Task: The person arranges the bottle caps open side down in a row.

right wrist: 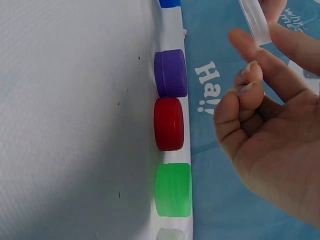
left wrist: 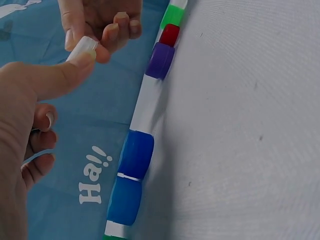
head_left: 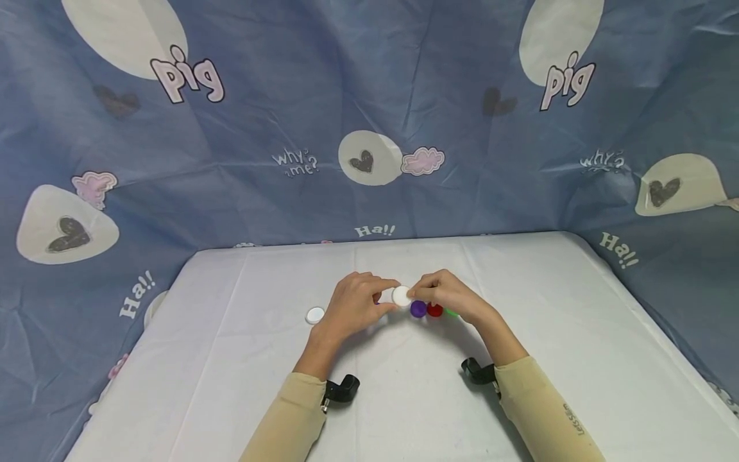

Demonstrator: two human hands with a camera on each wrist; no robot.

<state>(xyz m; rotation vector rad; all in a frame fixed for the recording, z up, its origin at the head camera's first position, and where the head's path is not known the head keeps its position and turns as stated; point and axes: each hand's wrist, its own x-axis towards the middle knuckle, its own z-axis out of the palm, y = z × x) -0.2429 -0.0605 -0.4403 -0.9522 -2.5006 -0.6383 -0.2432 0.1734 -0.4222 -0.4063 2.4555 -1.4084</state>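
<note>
Left hand and right hand pinch opposite edges of the white bottle cap, raised left of the purple bottle cap.

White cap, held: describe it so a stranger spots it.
Above the white table, find the left hand and right hand. They pinch the white cap between them: it alone is held, while the purple cap and red cap rest below.

right hand pinching a white cap, plus purple cap, red cap and green cap kinda lined up on the table
</note>
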